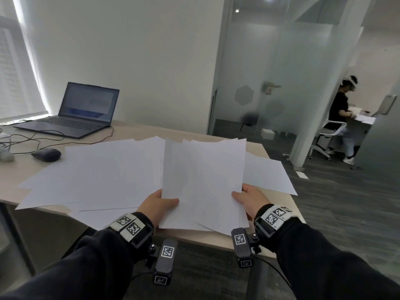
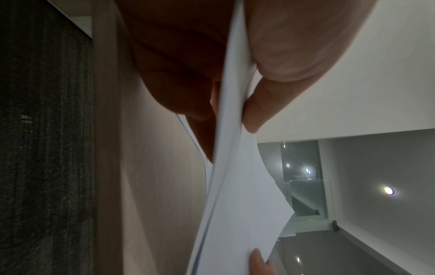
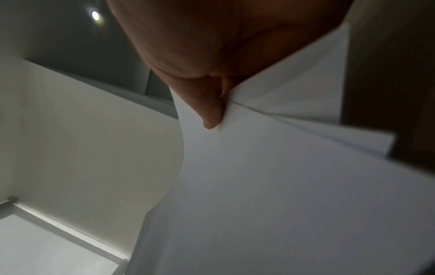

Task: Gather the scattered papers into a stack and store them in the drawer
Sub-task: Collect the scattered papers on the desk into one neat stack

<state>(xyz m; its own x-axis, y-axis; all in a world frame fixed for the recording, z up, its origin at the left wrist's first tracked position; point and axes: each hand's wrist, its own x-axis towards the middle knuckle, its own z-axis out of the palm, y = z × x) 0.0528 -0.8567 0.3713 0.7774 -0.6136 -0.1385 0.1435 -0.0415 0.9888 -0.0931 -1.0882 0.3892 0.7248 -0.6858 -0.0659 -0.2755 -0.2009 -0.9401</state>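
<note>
Above desk (image 1: 138,131): both hands pinch paper stack (image 1: 203,180).

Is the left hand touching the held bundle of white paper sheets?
Touching. The left wrist view shows the left hand pinching the bundle of white paper sheets, thumb pressed against one face.

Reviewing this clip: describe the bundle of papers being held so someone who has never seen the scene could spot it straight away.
Start at the wooden desk with the open laptop at its far left. At the near edge, the left hand and right hand pinch the bottom corners of the held bundle. Unlike the loose sheets lying flat around it, it is tilted up off the desk, its edges uneven.
</note>
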